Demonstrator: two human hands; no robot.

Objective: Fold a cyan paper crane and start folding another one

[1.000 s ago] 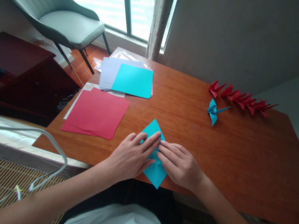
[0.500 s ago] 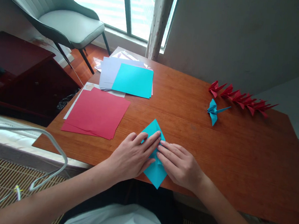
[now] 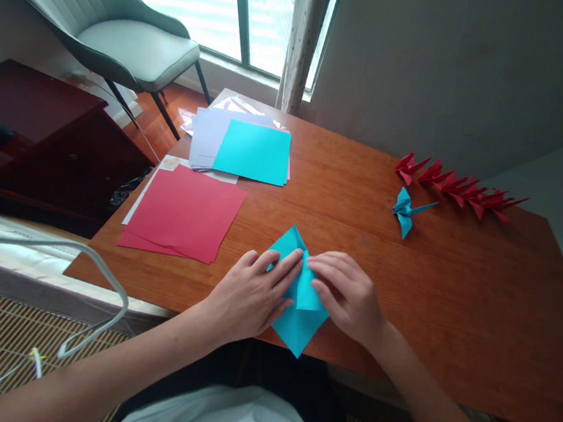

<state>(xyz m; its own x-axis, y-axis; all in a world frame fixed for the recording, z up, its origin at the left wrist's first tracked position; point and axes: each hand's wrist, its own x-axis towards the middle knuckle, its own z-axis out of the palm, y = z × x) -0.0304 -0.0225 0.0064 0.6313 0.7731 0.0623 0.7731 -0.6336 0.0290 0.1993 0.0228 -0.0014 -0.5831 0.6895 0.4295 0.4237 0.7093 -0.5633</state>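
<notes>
A half-folded sheet of blue origami paper (image 3: 297, 333) lies near the table's front edge, its tip pointing at me. My left hand (image 3: 253, 292) rests flat across its left half, fingers stretched out and pressing down. At the right side, my right hand (image 3: 346, 292) pinches the edge of a folded flap between thumb and fingers. The flap's lower edge shows as a straight crease between my hands. Part of the paper is hidden under my left fingers.
Red paper sheets (image 3: 185, 214) lie to the left, with blue sheets (image 3: 252, 153) on white paper behind them. A blue paper crane (image 3: 404, 212) and a row of red paper cranes (image 3: 458, 187) stand at the back right. A white cable (image 3: 104, 273) hangs at the left.
My right fingers have gone from lying flat on the paper to pinching the flap's edge, a little further right. More of the flap shows now. The left hand stays put.
</notes>
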